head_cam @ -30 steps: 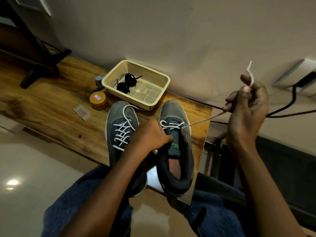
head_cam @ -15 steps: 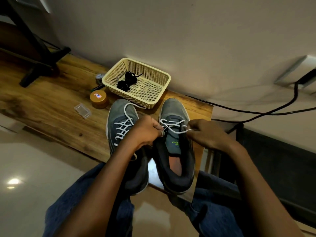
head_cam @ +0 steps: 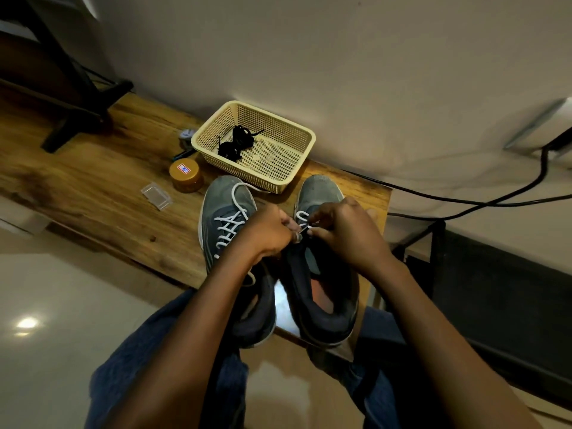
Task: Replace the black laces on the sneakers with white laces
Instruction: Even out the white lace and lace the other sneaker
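Two grey mesh sneakers sit side by side on the grained wooden counter [head_cam: 93,193]. The left sneaker [head_cam: 227,212] is threaded with white cord laces; over the right sneaker [head_cam: 322,193] both hands meet, the left hand [head_cam: 266,232] and right hand [head_cam: 343,230] pinching a thin white lace [head_cam: 302,218] with curled fingers. Tangled black laces [head_cam: 236,144] lie in the cream perforated plastic basket [head_cam: 213,131].

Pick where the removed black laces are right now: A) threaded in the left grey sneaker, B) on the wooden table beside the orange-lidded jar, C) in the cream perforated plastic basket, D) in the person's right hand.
C: the bundled black laces lie inside the cream perforated plastic basket at the back of the wooden table.
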Demonstrator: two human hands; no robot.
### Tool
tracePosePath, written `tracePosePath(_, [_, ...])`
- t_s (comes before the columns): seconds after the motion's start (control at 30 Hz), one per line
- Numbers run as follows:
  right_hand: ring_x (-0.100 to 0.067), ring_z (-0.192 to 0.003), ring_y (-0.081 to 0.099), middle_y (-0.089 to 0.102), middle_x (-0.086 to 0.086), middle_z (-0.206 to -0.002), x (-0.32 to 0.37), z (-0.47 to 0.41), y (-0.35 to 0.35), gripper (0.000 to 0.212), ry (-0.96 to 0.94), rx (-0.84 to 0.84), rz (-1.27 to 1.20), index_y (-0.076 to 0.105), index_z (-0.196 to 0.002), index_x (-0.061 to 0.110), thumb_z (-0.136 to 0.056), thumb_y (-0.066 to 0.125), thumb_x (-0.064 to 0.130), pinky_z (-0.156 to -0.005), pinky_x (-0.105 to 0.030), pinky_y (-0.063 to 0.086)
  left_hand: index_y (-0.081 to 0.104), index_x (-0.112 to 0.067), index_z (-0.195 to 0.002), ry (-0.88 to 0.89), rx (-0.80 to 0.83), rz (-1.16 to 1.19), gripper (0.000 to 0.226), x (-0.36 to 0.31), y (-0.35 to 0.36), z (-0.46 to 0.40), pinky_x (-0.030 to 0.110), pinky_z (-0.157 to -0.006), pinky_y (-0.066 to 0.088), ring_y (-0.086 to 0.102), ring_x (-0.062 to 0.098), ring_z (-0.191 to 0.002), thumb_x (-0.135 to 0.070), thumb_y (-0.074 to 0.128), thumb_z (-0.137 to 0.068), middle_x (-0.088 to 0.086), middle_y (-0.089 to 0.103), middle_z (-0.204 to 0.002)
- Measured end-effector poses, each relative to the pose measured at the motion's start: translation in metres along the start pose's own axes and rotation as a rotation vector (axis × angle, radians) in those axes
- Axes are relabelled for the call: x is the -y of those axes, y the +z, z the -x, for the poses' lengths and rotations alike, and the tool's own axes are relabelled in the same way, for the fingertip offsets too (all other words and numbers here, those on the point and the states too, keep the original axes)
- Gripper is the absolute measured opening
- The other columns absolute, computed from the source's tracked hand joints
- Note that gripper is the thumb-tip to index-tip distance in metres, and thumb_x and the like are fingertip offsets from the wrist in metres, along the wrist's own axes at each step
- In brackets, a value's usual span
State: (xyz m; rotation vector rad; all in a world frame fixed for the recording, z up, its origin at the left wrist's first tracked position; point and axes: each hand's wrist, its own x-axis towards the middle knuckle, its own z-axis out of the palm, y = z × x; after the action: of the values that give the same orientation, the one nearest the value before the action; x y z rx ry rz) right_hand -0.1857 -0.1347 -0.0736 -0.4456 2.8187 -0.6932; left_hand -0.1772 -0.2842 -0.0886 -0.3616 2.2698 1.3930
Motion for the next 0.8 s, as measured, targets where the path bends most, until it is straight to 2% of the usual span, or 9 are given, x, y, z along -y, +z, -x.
tracePosePath(0.07, [-0.021, -0.096, 0.062, 0.071, 0.002, -0.090, -0.003, -0.001, 0.000, 0.004, 0.012, -0.038, -0.040, 0.073, -0.085, 0.023, -0.082, 0.073, 0.021, -0.087, -0.052, 0.046, 0.071, -0.006, -0.094, -0.004, -0.002, 0.005, 0.010, -0.001, 0.000, 0.001, 0.024, -0.067, 0.044, 0.060, 0.018, -0.080, -0.003, 0.064, -0.086, 0.011, 0.069, -0.091])
tracePosePath(0.23, [-0.022, -0.093, 0.062, 0.066, 0.012, -0.078, -0.011, 0.002, -0.001, 0.027, 0.062, 0.005, -0.081, 0.061, -0.061, 0.035, -0.080, 0.074, 0.021, -0.084, -0.054, 0.048, 0.069, -0.013, -0.088, -0.016, -0.014, 0.001, 0.009, -0.002, 0.000, 0.003, 0.020, -0.053, 0.041, 0.056, 0.014, -0.071, -0.005, 0.064, -0.087, 0.006, 0.065, -0.084])
tracePosePath(0.33, [-0.020, -0.100, 0.062, 0.072, 0.009, -0.090, -0.010, 0.003, 0.002, 0.013, 0.055, 0.013, -0.122, 0.072, -0.075, 0.032, -0.080, 0.075, 0.021, -0.086, -0.053, 0.048, 0.069, -0.012, -0.084, -0.029, -0.013, 0.024, 0.009, -0.002, 0.000, 0.002, 0.025, -0.061, 0.047, 0.059, 0.019, -0.077, -0.004, 0.065, -0.086, 0.009, 0.066, -0.085])
tracePosePath(0.43, [-0.017, -0.102, 0.063, 0.073, 0.007, -0.097, -0.006, 0.002, 0.005, 0.014, 0.053, -0.016, -0.148, 0.075, -0.087, 0.029, -0.082, 0.072, 0.016, -0.089, -0.052, 0.047, 0.069, -0.008, -0.083, -0.028, -0.006, 0.044, 0.007, -0.002, 0.000, 0.002, 0.036, -0.073, 0.053, 0.061, 0.022, -0.081, -0.003, 0.065, -0.085, 0.011, 0.066, -0.086])
tracePosePath(0.5, [-0.015, -0.098, 0.064, 0.073, 0.008, -0.093, -0.005, 0.003, 0.007, 0.018, 0.064, -0.035, -0.179, 0.072, -0.081, 0.033, -0.082, 0.073, 0.015, -0.090, -0.051, 0.047, 0.068, -0.010, -0.080, -0.024, -0.004, 0.040, 0.009, -0.001, 0.001, 0.001, 0.039, -0.076, 0.054, 0.062, 0.023, -0.082, -0.003, 0.065, -0.085, 0.010, 0.066, -0.085])
tracePosePath(0.6, [-0.009, -0.083, 0.064, 0.067, 0.011, -0.078, -0.003, 0.005, 0.008, 0.030, 0.057, -0.084, -0.215, 0.059, -0.069, 0.036, -0.078, 0.076, 0.012, -0.084, -0.050, 0.050, 0.068, -0.011, -0.076, -0.025, -0.013, 0.044, 0.013, -0.001, 0.001, 0.001, 0.041, -0.076, 0.055, 0.061, 0.022, -0.079, -0.001, 0.065, -0.083, 0.009, 0.065, -0.079])
tracePosePath(0.73, [-0.007, -0.072, 0.060, 0.063, 0.005, -0.075, 0.000, 0.008, 0.009, 0.025, 0.037, -0.126, -0.231, 0.057, -0.077, 0.023, -0.076, 0.071, 0.002, -0.074, -0.043, 0.052, 0.069, -0.011, -0.077, -0.033, -0.015, 0.056, 0.012, -0.002, 0.001, 0.001, 0.042, -0.078, 0.056, 0.063, 0.024, -0.081, 0.000, 0.065, -0.083, 0.012, 0.068, -0.086])
tracePosePath(0.8, [-0.009, -0.070, 0.059, 0.062, 0.005, -0.073, 0.001, 0.008, 0.011, 0.026, 0.050, -0.146, -0.219, 0.054, -0.076, 0.023, -0.075, 0.069, 0.002, -0.073, -0.042, 0.051, 0.068, -0.013, -0.077, -0.033, -0.014, 0.052, 0.013, -0.001, 0.001, 0.001, 0.043, -0.080, 0.056, 0.064, 0.025, -0.084, -0.002, 0.065, -0.083, 0.012, 0.069, -0.087])
